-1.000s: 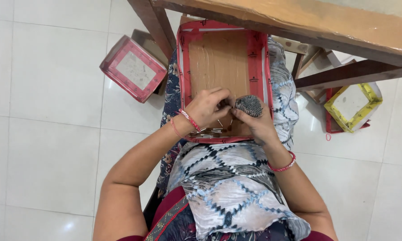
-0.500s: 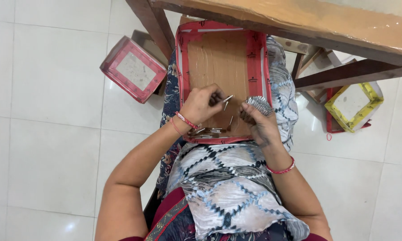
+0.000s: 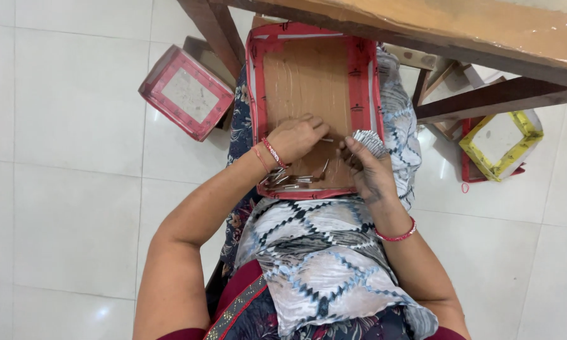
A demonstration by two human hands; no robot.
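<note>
The left hand (image 3: 298, 136) has parted from the right hand (image 3: 366, 169), fingers now pinching one thin stick on the red-rimmed tray (image 3: 362, 75), while the right grips the silvery stick bundle (image 3: 370, 141)

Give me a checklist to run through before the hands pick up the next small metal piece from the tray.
1. Tray rests flat on the lap: ok.
2. Loose metal pieces lie in the tray's near end, within reach: ok.
3. Left hand is over the tray floor, fingers down on it: ok.
4. Whether the left fingers already pinch a piece: cannot tell.
5. Right hand grips the silvery bundle: ok.
6. Table leg stays off the tray opening: ok.
</note>
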